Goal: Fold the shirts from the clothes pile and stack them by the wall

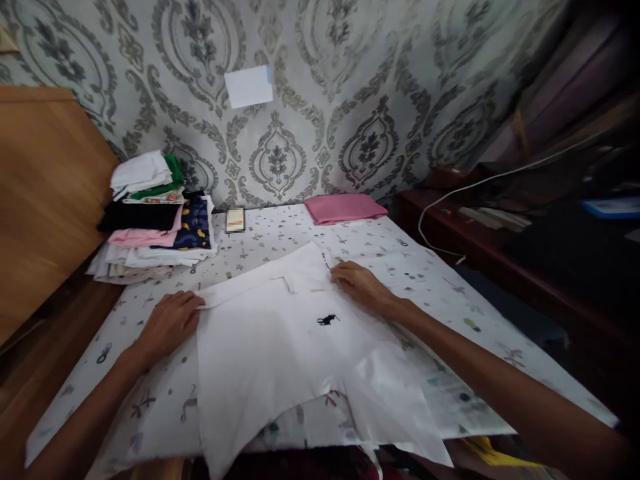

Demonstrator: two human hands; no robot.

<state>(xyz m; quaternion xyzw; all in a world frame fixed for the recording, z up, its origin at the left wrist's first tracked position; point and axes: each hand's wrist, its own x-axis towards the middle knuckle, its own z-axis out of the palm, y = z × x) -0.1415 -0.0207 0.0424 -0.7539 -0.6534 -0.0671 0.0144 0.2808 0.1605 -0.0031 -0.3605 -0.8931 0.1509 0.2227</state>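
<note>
We had a white shirt [260, 340] spread across the tabletop [425, 280], over a pale printed sheet [490, 373]. Our left hand [171, 321] was at the shirt's upper left corner, its grip closed, with the edge pinched at the fingertips. Our right hand [361, 285] reached in from the other side and grasped the upper right edge between thumb and curled fingers, so both grips were on the cloth, well apart. Between them the upper edge rose to a blunt point and showed a folded band. A small black logo [327, 321] sat below and to the left of our right hand. The shirt's lower corners hung past the tabletop's near edge, and its lower right part looked thin and rumpled.

At the far left we had a pile [150, 217] of folded clothes, white and green at the top, then black, pink and patterned navy, with more white beneath. Just right of it stood a small dark-rimmed card [235, 219], too small for us to read. A folded pink cloth [345, 208] lay at the back, near the patterned wall [200, 137], which bore a white paper [249, 87].
</note>
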